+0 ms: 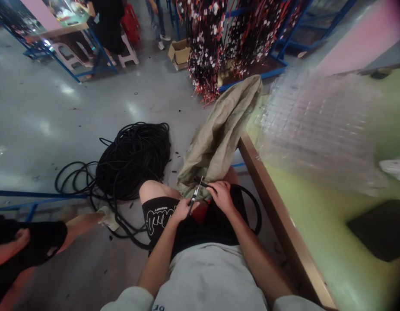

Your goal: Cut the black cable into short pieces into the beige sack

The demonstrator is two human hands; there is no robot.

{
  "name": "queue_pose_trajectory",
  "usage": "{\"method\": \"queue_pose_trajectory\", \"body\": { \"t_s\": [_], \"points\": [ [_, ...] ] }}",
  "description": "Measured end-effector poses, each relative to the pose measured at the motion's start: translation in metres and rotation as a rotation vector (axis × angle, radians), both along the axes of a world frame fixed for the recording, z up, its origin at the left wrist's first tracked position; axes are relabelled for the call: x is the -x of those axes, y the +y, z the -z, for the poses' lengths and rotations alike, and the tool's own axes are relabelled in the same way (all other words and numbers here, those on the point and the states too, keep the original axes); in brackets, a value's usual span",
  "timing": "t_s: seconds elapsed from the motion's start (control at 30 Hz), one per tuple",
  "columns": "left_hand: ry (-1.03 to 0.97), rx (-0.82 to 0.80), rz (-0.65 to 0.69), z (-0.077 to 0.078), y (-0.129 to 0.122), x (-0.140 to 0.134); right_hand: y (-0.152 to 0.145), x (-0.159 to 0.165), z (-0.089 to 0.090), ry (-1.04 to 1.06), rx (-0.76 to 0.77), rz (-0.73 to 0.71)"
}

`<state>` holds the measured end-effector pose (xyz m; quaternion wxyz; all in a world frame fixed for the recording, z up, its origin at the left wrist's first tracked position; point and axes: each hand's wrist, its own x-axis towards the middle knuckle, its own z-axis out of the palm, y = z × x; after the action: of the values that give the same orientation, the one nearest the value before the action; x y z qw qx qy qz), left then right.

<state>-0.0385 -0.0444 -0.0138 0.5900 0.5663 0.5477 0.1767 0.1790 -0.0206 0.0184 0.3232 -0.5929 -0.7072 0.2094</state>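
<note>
My left hand (183, 209) is closed around the dark handles of small cutters (195, 194), whose bright metal blades point up and away from me. Beside it, my right hand (221, 194) grips black tubing (204, 184), its end close to the blades. This tubing loops round my right side (256, 207). Past my hands, a crumpled olive-beige sack (216, 129) stretches from between my knees toward the table edge. A large tangled coil of black tubing (131, 160) lies on the floor to the left.
To my right stands a yellow-green table (284, 190) with clear plastic packaging (319, 129) and a dark flat item (381, 229). Wire bundles (206, 47) hang from a blue rack. A cardboard box (179, 54) sits near it. Another person's leg (80, 226) is at left.
</note>
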Motion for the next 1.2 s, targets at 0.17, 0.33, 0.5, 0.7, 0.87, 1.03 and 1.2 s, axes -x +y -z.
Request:
{"method": "queue_pose_trajectory", "body": {
  "t_s": [0.17, 0.33, 0.5, 0.7, 0.87, 1.03, 1.2],
  "points": [
    [-0.051, -0.063, 0.044, -0.005, 0.001, -0.002, 0.001, 0.0, -0.001, -0.011, -0.001, -0.013],
    [0.005, -0.023, 0.061, -0.002, 0.001, -0.001, 0.002, -0.001, 0.0, -0.027, 0.014, -0.018],
    [-0.037, -0.053, 0.076, 0.004, 0.001, -0.001, 0.001, 0.0, 0.0, -0.028, 0.029, -0.008],
    [-0.055, -0.047, 0.11, 0.002, 0.001, -0.002, 0.002, 0.0, -0.001, -0.084, 0.041, -0.016],
    [-0.072, -0.059, 0.109, 0.0, 0.002, -0.003, 0.002, -0.001, -0.001, -0.094, 0.051, -0.037],
    [-0.031, -0.073, 0.116, -0.005, 0.002, -0.004, 0.002, 0.0, -0.004, -0.098, 0.053, -0.042],
    [-0.017, -0.077, 0.145, -0.01, 0.001, -0.005, 0.001, 0.003, -0.009, -0.07, 0.044, -0.009]
  ]
}}
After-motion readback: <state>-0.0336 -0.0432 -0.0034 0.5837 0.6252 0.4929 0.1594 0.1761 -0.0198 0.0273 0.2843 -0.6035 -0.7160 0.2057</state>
